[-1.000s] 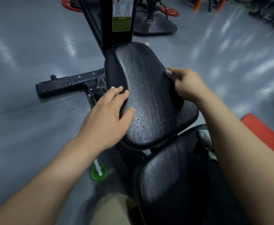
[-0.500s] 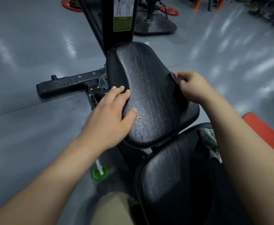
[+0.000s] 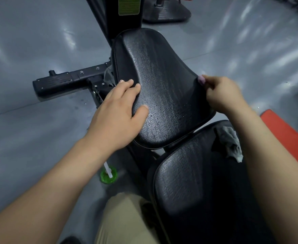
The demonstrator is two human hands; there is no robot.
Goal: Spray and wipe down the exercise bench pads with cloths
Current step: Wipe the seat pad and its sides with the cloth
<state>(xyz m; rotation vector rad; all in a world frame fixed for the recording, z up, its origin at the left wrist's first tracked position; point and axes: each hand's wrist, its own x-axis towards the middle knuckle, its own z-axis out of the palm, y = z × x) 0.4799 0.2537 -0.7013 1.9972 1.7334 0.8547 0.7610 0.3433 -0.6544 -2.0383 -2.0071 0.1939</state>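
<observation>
The black seat pad is wet, with droplets near its lower middle. My left hand rests flat on its left edge, fingers lying over the rim and thumb on the top. A bit of grey cloth shows just beyond those fingertips, beside the pad. My right hand is curled at the pad's right edge and pinches a small pink cloth against it. A second black pad lies nearer to me, with a crumpled grey cloth on its right side.
A green round object with a white tube stands on the grey floor below the seat. The black frame bar juts out left. An orange pad lies at the right. My knee in tan trousers is at the bottom.
My right hand with the pink cloth has slid along the pad's right edge toward me. My left hand has stayed on the left edge.
</observation>
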